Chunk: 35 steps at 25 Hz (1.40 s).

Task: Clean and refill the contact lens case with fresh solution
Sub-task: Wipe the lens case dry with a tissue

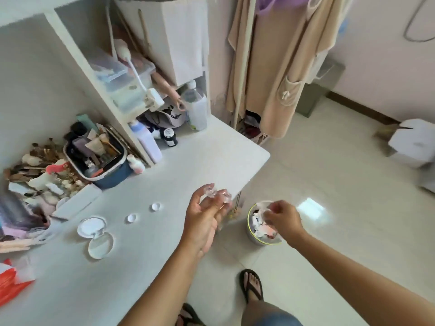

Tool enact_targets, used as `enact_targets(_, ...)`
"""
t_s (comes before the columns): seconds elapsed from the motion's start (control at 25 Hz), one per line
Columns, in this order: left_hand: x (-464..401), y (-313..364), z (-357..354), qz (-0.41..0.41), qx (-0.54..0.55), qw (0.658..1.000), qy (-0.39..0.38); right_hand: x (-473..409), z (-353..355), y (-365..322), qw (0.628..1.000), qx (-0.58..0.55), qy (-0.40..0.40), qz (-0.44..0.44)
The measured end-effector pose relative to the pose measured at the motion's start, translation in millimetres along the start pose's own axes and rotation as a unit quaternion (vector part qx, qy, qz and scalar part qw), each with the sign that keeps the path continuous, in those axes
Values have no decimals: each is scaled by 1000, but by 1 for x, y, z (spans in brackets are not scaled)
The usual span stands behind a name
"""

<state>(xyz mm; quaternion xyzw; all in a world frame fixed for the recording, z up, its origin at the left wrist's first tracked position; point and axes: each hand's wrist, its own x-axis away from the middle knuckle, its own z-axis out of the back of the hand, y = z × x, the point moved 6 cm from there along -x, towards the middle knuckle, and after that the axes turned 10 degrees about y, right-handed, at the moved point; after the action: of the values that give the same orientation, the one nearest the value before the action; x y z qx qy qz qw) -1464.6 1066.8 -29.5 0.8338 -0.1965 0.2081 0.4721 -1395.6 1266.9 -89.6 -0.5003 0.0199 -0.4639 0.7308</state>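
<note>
Left hand (202, 215) holds the clear lens case (217, 195) up at the right edge of the worktop (164, 184), fingers (213, 187) curled round it, palm facing up. Both wells look uncapped. Two caps (156, 206) lie loose on the worktop, left of the hand, well apart from the case; the second cap (131, 218) sits nearer and further left. Right hand (282, 218) hangs over the bin (253, 238) on the floor, right of the worktop, fingers bent in narrow; cannot tell if they pinch anything. Bin holds crumpled paper scraps. Open round compact (95, 234) lies near-left on the worktop. Far on the worktop: white bottle (147, 142), small dark bottle (170, 137), clear bottle (195, 107), blue basket (113, 175) with cosmetics. Red packet (10, 282) at the near-left edge. Sandalled foot (251, 285) on the floor.
</note>
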Motion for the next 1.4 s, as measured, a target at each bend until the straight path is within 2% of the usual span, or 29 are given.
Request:
enact_targets(0.08, -7, -32, -13, 18, -19, 1000, 13, -37, 29, 68, 996, 22, 18, -88)
enact_targets(0.16, -16, -52, -17, 20, -47, 998, 41, -74, 44, 113, 989, 40, 31, -139)
enact_targets(0.28, -30, -67, -12, 17, -67, 995, 77, -119, 44, 127, 987, 85, 32, -134)
enact_targets(0.4, -39, -83, -18, 13, -89, 992, 83, -150, 34, 115, 982, 142, -45, -116)
enact_targets(0.56, -43, -97, -32, 10, -137, 988, 73, -154, 30, 92, 970, 204, -128, -43)
enact_targets(0.64, -46, -101, -34, 5, -173, 982, 77, -141, 25, 70, 972, 169, -160, 17)
enact_targets(0.72, -48, -99, -34, -3, -202, 975, 88, -112, 12, 33, 966, 97, -228, 75)
enact_targets(0.88, -39, -77, -18, -35, -174, 978, 113, -43, -27, -48, 902, 10, -394, 176)
enact_targets(1.04, -26, -50, 29, -66, -131, 978, 149, -4, -78, -77, 861, 22, -453, 229)
enact_targets(1.2, -15, -27, 92, -88, -109, 971, 194, 32, -142, -80, 833, 83, -470, 280)
enact_targets(1.24, -14, -22, 113, -98, -154, 961, 208, 38, -160, -81, 828, 101, -458, 307)
enact_targets(1.28, -14, -19, 136, -107, -239, 937, 232, 41, -178, -80, 824, 125, -436, 341)
enact_targets(1.32, -15, -16, 164, -127, -354, 890, 258, 43, -199, -78, 816, 158, -413, 373)
enact_targets(1.36, -17, -14, 191, -158, -478, 821, 269, 44, -220, -74, 805, 199, -392, 398)
enact_targets(1.4, -22, -13, 211, -190, -597, 735, 258, 44, -241, -69, 794, 246, -373, 413)
